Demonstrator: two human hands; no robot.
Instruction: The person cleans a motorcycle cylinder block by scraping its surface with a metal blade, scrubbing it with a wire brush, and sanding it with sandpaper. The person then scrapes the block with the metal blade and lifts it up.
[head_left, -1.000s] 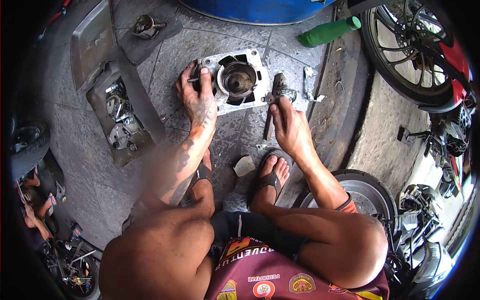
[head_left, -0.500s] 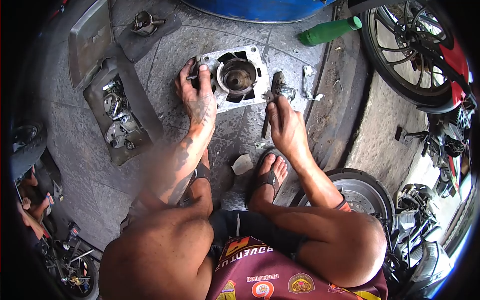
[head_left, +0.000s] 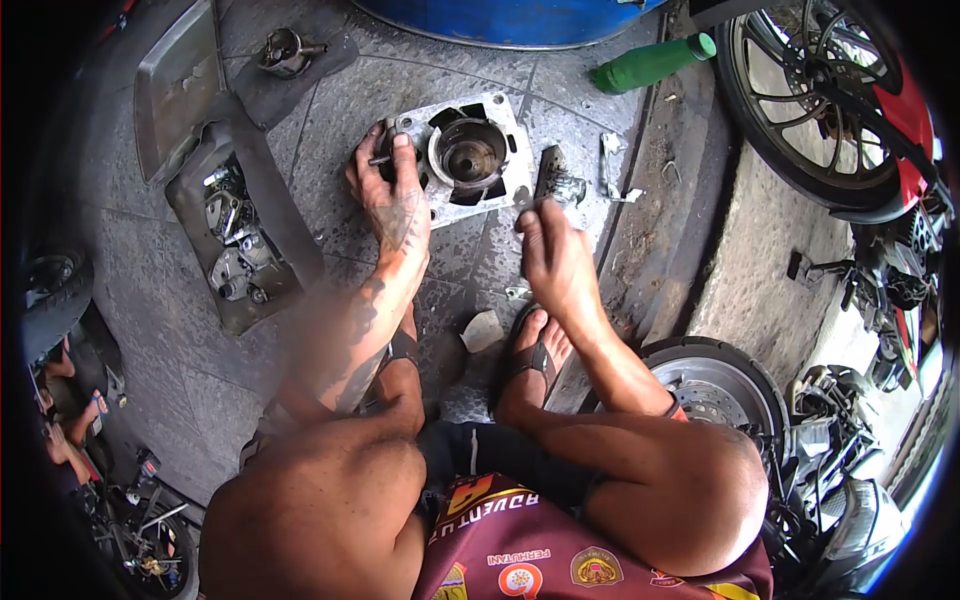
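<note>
A metal engine cylinder block [head_left: 512, 150] with a round bore lies on the floor in front of me. My left hand [head_left: 388, 185] grips its left side, thumb on top near a thin stud. At the block's lower right corner, my right hand [head_left: 556, 245] is closed in a pinch on a small dark flat piece, partly hidden by the fingers and blurred. Just beyond that hand lies a dark, dirty metal part [head_left: 558, 180].
Left are a tray of metal parts [head_left: 185, 205] and a dark cup-shaped part [head_left: 287, 52]. A blue drum [head_left: 500, 22] and green bottle [head_left: 655, 64] stand beyond; motorcycle wheels [head_left: 730, 385] lie right. Another person's limbs [head_left: 68, 440] show far left.
My right hand has shifted slightly left and down along the block's lower right corner. My left hand keeps its grip on the block.
</note>
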